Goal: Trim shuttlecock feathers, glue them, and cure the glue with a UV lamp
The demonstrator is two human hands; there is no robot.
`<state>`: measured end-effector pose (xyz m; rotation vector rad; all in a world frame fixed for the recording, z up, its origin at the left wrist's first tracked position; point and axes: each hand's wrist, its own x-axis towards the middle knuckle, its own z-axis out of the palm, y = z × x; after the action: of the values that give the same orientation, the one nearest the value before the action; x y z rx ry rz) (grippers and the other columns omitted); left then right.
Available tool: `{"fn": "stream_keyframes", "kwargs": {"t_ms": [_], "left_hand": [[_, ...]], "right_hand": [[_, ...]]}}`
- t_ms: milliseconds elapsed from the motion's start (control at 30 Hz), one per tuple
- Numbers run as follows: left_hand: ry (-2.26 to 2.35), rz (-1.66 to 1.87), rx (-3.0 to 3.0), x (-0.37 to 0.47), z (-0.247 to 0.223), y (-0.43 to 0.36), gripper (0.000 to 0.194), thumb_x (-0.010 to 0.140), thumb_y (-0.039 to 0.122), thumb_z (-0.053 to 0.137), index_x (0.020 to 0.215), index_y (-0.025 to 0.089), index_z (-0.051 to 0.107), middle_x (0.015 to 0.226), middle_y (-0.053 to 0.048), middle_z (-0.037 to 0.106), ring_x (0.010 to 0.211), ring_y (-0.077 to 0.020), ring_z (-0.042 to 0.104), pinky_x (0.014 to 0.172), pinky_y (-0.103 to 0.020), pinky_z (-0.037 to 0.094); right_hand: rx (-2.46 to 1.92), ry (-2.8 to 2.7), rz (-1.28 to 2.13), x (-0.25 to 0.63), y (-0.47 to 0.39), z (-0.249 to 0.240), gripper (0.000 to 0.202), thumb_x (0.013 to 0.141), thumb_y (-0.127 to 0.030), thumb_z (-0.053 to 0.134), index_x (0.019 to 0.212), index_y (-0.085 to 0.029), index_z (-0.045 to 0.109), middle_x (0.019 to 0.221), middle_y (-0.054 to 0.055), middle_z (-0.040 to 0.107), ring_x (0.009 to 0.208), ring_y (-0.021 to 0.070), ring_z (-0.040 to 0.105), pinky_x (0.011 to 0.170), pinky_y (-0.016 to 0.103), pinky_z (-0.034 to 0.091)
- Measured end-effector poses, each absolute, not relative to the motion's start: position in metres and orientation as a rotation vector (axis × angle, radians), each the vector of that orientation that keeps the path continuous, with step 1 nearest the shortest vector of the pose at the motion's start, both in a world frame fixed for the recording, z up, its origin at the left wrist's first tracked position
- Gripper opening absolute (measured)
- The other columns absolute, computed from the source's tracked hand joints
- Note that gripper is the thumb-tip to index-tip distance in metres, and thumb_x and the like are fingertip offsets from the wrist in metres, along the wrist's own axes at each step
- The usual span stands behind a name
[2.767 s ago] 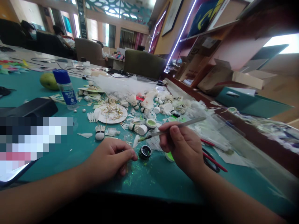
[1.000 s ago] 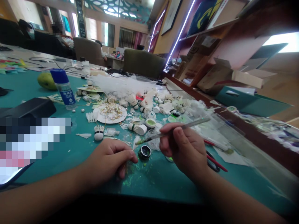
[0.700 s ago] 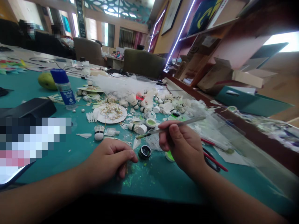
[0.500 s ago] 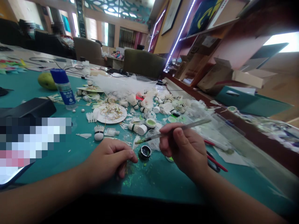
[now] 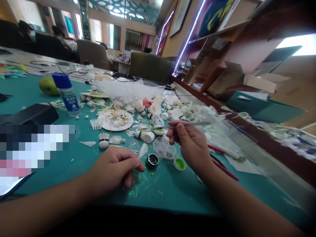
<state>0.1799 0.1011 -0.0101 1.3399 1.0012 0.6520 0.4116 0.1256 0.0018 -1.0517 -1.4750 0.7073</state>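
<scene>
My left hand (image 5: 118, 166) is closed in a pinch low over the table, with a small white feather (image 5: 143, 150) standing up from its fingertips. Between thumb and fingers, my right hand (image 5: 189, 140) grips a slim paintbrush (image 5: 195, 124), held nearly level. The brush tip reaches a small round lid of light green paint (image 5: 158, 131). Beside my left fingertips stands an open dark paint jar (image 5: 152, 161). A second lid with bright green paint (image 5: 179, 164) lies below my right hand, near a clear dish (image 5: 164, 148) of small bits.
Several shuttlecocks (image 5: 104, 140) and loose feathers litter the table behind the hands. A white paper plate (image 5: 117, 120) holds thin wiry bits. A blue-capped glue bottle (image 5: 66, 95) and a green fruit (image 5: 48, 86) stand left. Red-handled tools (image 5: 224, 169) lie right.
My right hand has moved up and slightly left, taking the brush tip from beside the feather to the light green lid. My left hand has stayed nearly still.
</scene>
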Motion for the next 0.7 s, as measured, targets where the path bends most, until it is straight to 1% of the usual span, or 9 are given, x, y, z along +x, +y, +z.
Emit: {"fn": "stream_keyframes", "kwargs": {"t_ms": [133, 267, 400, 500, 700], "left_hand": [[1.008, 0.652, 1.345, 0.18, -0.009, 0.102, 0.028, 0.079, 0.038, 0.061, 0.07, 0.015, 0.074, 0.038, 0.004, 0.054, 0.037, -0.009, 0.046, 0.046, -0.021, 0.037], [1.007, 0.652, 1.361, 0.18, -0.008, 0.102, 0.027, 0.079, 0.037, 0.061, 0.07, 0.015, 0.074, 0.04, 0.003, 0.056, 0.037, -0.0092, 0.048, 0.045, -0.021, 0.037], [1.014, 0.654, 1.364, 0.18, -0.008, 0.103, 0.028, 0.079, 0.038, 0.06, 0.069, 0.015, 0.074, 0.041, 0.003, 0.056, 0.037, -0.0094, 0.048, 0.045, -0.021, 0.037], [1.023, 0.658, 1.357, 0.18, -0.008, 0.102, 0.028, 0.078, 0.038, 0.06, 0.069, 0.015, 0.073, 0.04, 0.003, 0.056, 0.036, -0.0095, 0.048, 0.045, -0.021, 0.037], [1.032, 0.652, 1.338, 0.18, -0.008, 0.1, 0.028, 0.079, 0.038, 0.061, 0.07, 0.015, 0.074, 0.039, 0.004, 0.055, 0.036, -0.0096, 0.047, 0.044, -0.021, 0.037]], "right_hand": [[-1.168, -1.525, 0.629, 0.419, 0.134, 0.0, 0.033, 0.098, -0.046, 0.052, 0.103, -0.015, 0.064, 0.077, 0.002, 0.063, 0.058, 0.0117, 0.058, 0.056, 0.027, 0.05], [-1.306, -1.612, 0.48, 0.423, 0.137, -0.002, 0.036, 0.1, -0.047, 0.047, 0.103, -0.015, 0.063, 0.08, 0.003, 0.064, 0.058, 0.0119, 0.057, 0.053, 0.026, 0.048], [-1.381, -1.671, 0.472, 0.426, 0.14, -0.005, 0.036, 0.1, -0.046, 0.044, 0.109, -0.016, 0.062, 0.083, 0.003, 0.066, 0.059, 0.0126, 0.059, 0.053, 0.026, 0.046], [-1.37, -1.66, 0.473, 0.426, 0.14, -0.005, 0.036, 0.1, -0.046, 0.045, 0.108, -0.016, 0.063, 0.082, 0.003, 0.066, 0.058, 0.0123, 0.058, 0.052, 0.026, 0.046], [-1.255, -1.58, 0.373, 0.422, 0.132, 0.002, 0.036, 0.1, -0.046, 0.047, 0.106, -0.015, 0.065, 0.078, 0.003, 0.064, 0.056, 0.0114, 0.055, 0.052, 0.026, 0.045]]}}
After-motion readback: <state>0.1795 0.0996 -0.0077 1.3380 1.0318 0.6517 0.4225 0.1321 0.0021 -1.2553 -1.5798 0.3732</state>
